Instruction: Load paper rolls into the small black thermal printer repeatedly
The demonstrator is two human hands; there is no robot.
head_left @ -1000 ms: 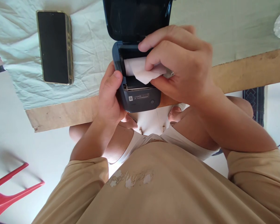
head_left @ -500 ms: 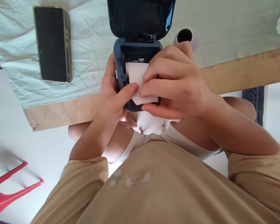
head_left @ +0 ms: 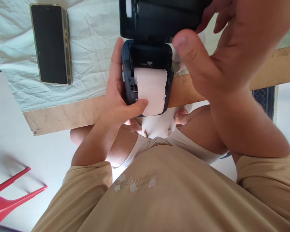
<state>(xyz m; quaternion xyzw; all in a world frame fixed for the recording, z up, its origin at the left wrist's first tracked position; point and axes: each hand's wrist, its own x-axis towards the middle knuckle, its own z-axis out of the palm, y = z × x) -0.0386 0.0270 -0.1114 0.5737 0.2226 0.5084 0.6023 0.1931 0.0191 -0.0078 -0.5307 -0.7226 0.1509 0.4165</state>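
Note:
A small dark label printer [head_left: 169,87] is held over the table's front edge, its black lid [head_left: 157,22] tilted up on the hinge. In its bay sits a paper roll [head_left: 152,87], with the white paper's free end drawn toward me over the front lip. My left hand [head_left: 119,93] wraps the printer's left side, its thumb pressing the paper down. At the lid's right edge my right hand [head_left: 207,58] has its thumb on the near side and its fingers behind, partly hidden by the lid.
A phone in a clear case [head_left: 50,45] lies on the pale cloth [head_left: 91,64] to the left. The table's wooden edge [head_left: 62,114] runs across in front of me. A white cylindrical object [head_left: 176,55] stands behind my right hand. A red stool [head_left: 7,203] is at lower left.
My right hand has left the paper and moved up to grip the lid, which now tilts nearer. The paper's end reaches further over the front. My left hand stays on the printer.

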